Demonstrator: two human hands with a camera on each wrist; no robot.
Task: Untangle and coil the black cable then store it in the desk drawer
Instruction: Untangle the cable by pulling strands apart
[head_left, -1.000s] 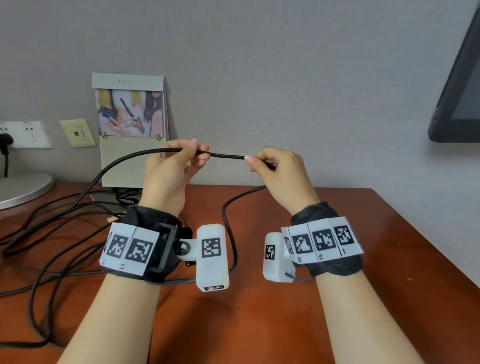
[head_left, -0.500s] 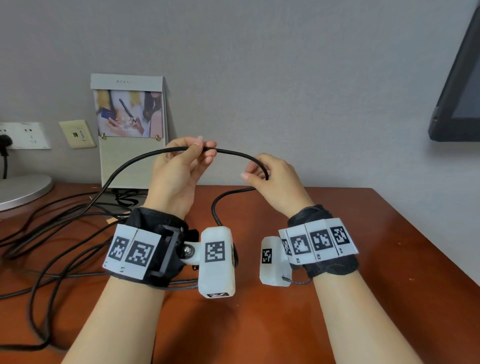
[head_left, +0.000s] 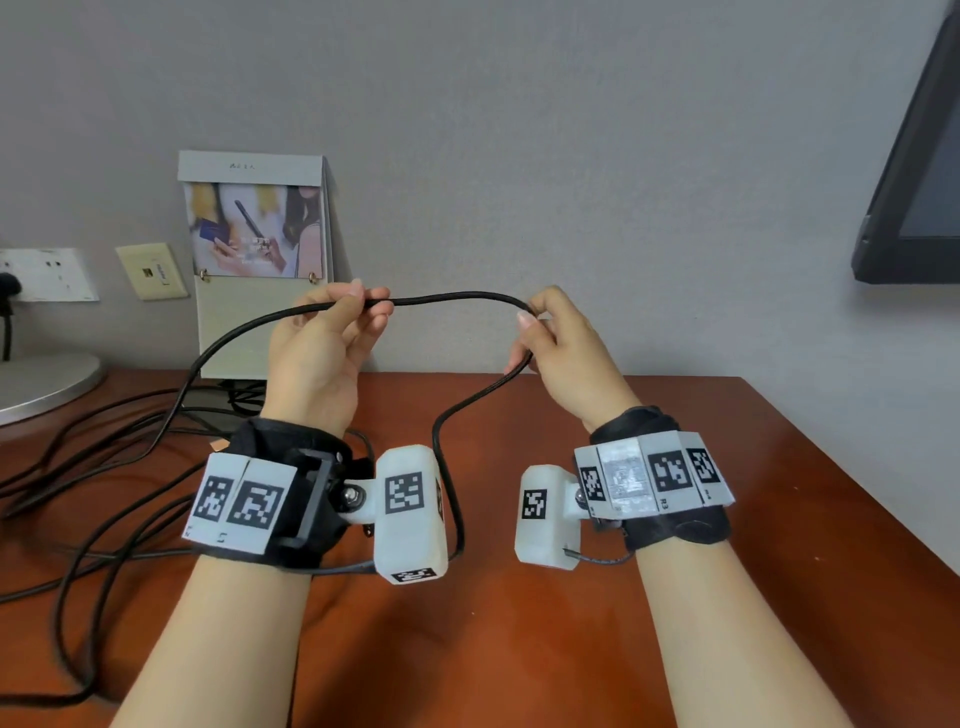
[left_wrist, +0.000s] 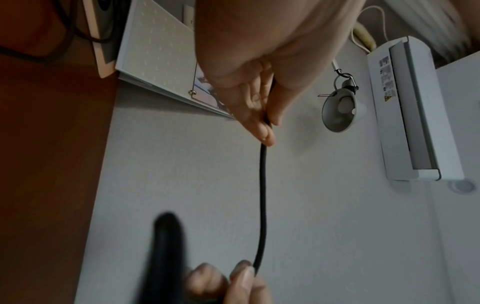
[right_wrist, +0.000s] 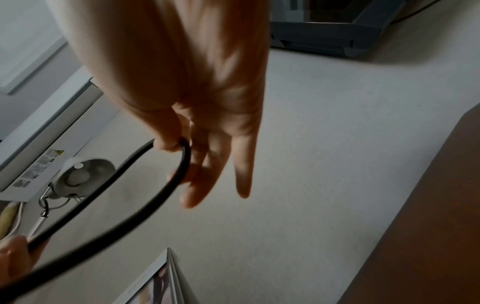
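Observation:
A black cable (head_left: 457, 299) arches between both raised hands above the brown desk (head_left: 519, 649). My left hand (head_left: 358, 312) pinches it between thumb and fingers, shown close in the left wrist view (left_wrist: 267, 127). My right hand (head_left: 530, 325) pinches the cable where it bends sharply down, thumb against forefinger (right_wrist: 171, 144), the other fingers (right_wrist: 241, 170) extended. From the right hand the cable (head_left: 441, 431) drops in a loop behind the left wrist. The rest lies in tangled loops (head_left: 88, 493) on the desk's left side.
A standing calendar card (head_left: 257, 260) leans on the wall behind the left hand. Wall sockets (head_left: 47, 273) and a grey round lamp base (head_left: 41, 382) sit far left. A dark monitor (head_left: 919, 182) juts in at the upper right. No drawer is in view.
The straight stretch of cable between the hands has bowed into an arch. My right hand has turned so the cable bends down sharply from it; both hands sit slightly lower and closer.

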